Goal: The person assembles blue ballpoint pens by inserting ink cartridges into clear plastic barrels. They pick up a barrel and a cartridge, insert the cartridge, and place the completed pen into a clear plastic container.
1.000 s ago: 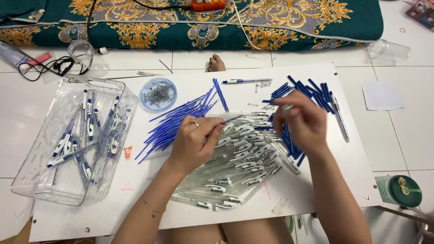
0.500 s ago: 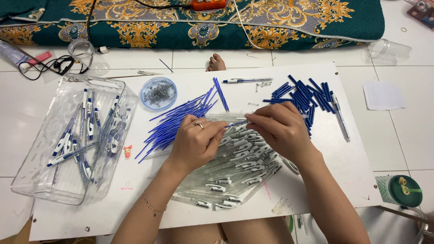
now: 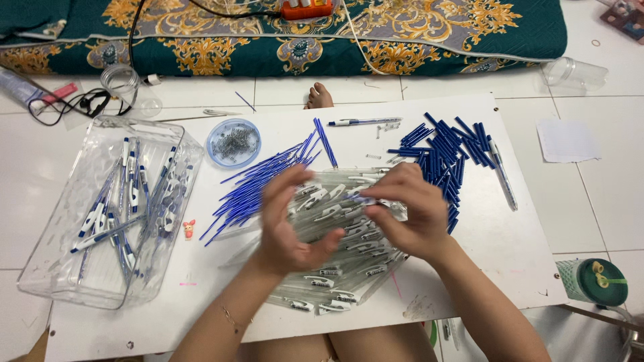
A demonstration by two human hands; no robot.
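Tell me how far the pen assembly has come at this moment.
Done: several finished pens lie in the clear tray. In hand: the left hand and right hand meet over the pile of clear barrels; whether they grip a part is blurred. Left: that large pile, the blue refills, the blue caps and the dish of springs.

head view, steeply downward, near
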